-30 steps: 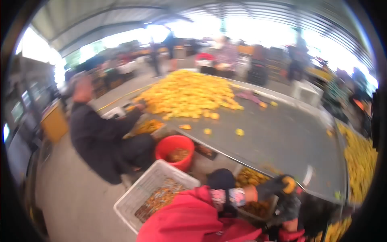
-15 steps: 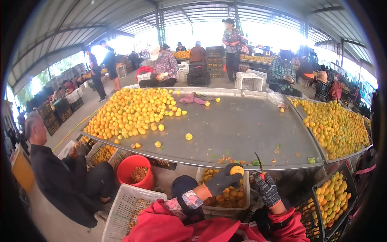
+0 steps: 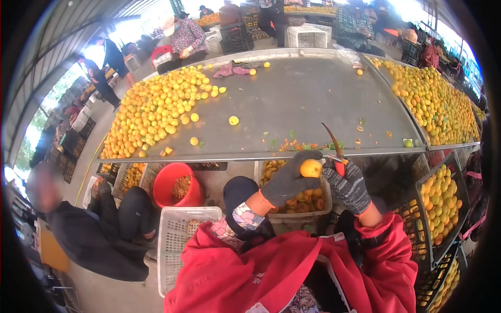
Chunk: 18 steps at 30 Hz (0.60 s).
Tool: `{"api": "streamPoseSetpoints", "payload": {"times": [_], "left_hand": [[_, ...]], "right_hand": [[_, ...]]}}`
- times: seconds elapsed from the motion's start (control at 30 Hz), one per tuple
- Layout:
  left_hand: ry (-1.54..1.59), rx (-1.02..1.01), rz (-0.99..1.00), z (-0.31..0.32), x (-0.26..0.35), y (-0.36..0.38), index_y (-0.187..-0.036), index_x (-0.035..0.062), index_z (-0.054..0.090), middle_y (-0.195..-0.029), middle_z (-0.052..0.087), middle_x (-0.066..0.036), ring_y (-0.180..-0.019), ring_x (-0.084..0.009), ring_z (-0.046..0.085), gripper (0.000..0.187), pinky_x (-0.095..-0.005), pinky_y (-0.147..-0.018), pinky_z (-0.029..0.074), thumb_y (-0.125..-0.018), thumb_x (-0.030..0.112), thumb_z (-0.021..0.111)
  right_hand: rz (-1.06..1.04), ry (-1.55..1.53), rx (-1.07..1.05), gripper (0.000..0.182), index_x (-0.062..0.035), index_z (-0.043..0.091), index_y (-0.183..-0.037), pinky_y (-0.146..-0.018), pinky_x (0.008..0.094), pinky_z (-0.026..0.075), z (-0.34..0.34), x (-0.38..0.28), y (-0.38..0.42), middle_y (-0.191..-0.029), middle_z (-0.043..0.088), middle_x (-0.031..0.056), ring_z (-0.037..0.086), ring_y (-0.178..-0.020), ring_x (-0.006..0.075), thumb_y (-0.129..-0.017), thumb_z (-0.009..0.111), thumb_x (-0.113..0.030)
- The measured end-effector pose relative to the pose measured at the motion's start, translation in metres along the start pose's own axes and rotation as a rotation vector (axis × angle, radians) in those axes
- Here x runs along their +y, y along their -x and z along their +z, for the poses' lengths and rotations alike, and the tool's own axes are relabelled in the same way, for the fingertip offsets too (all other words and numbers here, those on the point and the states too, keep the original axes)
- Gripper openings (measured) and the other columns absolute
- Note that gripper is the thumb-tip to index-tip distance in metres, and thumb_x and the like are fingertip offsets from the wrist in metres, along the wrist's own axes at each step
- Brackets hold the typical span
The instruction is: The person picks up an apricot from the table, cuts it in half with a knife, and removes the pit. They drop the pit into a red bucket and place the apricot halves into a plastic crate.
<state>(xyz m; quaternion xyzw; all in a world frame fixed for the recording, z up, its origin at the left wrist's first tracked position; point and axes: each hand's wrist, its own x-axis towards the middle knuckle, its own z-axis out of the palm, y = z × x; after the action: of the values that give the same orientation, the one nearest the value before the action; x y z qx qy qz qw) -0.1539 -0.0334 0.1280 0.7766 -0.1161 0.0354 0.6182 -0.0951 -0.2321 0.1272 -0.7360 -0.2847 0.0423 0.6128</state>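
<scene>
My left hand, in a dark grey glove, is closed round a yellow-orange fruit in front of the table's near edge. Just right of it, my right hand wears a striped grey glove and grips a knife by its red handle. The curved dark blade points up and to the left, over the table edge. Both hands are above a crate of orange fruit. The fruit in my left hand is close to the knife's handle end.
A metal table carries a heap of yellow fruit at its left. Beside me are a red bucket, a white crate and black crates of fruit. A seated person is at the left.
The view has tilted down, so table and hands appear higher. My hands have drawn closer together, and the fruit is now turned differently beside the knife.
</scene>
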Motion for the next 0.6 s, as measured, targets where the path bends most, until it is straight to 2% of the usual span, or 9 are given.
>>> {"api": "streamPoseSetpoints", "payload": {"times": [0.27,0.3,0.4,0.5,0.6], "left_hand": [[-0.086,0.031,0.121,0.005,-0.007,-0.002,-0.132,0.0052,0.05,-0.128,0.054,-0.015,-0.12,-0.0274,0.053,0.061,-0.0375,-0.102,0.042,-0.079,0.017,0.078],[-0.101,0.051,0.123,0.006,-0.008,-0.001,-0.132,0.0051,0.05,-0.129,0.055,-0.015,-0.12,-0.0283,0.054,0.061,-0.0378,-0.102,0.042,-0.079,0.017,0.078],[-0.155,0.08,0.103,0.007,-0.012,0.0,-0.132,0.0051,0.05,-0.124,0.056,-0.015,-0.112,-0.0254,0.058,0.063,-0.036,-0.095,0.047,-0.076,0.018,0.077],[-0.147,0.094,0.059,0.008,-0.013,0.0,-0.13,0.0049,0.051,-0.12,0.058,-0.015,-0.109,-0.0263,0.059,0.062,-0.0365,-0.094,0.047,-0.075,0.018,0.078],[-0.141,0.088,0.02,0.003,-0.009,-0.002,-0.132,0.0041,0.051,-0.124,0.058,-0.013,-0.113,-0.023,0.057,0.061,-0.0355,-0.097,0.046,-0.078,0.017,0.077]], "right_hand": [[-0.002,0.156,0.027,0.036,0.0006,0.065,-0.098,-0.063,0.0354,0.049,0.006,0.013,-0.006,-0.076,0.065,0.01,0.058,-0.066,0.0196,-0.082,0.079,-0.028],[0.0,0.137,0.013,0.038,0.0007,0.064,-0.098,-0.063,0.0362,0.049,0.007,0.01,-0.006,-0.074,0.064,0.011,0.059,-0.065,0.0225,-0.082,0.079,-0.03],[-0.001,0.135,-0.027,0.037,0.0004,0.064,-0.099,-0.064,0.0364,0.049,0.003,0.006,-0.005,-0.076,0.064,0.0118,0.06,-0.066,0.0231,-0.084,0.077,-0.03],[0.001,0.171,-0.06,0.034,0.0,0.064,-0.099,-0.066,0.0359,0.049,0.002,0.005,-0.006,-0.077,0.064,0.0121,0.06,-0.069,0.022,-0.085,0.076,-0.029],[-0.024,0.194,-0.039,0.03,-0.0001,0.064,-0.099,-0.067,0.0355,0.049,0.006,0.016,-0.015,-0.079,0.065,0.0122,0.062,-0.072,0.0206,-0.086,0.075,-0.026]]}}
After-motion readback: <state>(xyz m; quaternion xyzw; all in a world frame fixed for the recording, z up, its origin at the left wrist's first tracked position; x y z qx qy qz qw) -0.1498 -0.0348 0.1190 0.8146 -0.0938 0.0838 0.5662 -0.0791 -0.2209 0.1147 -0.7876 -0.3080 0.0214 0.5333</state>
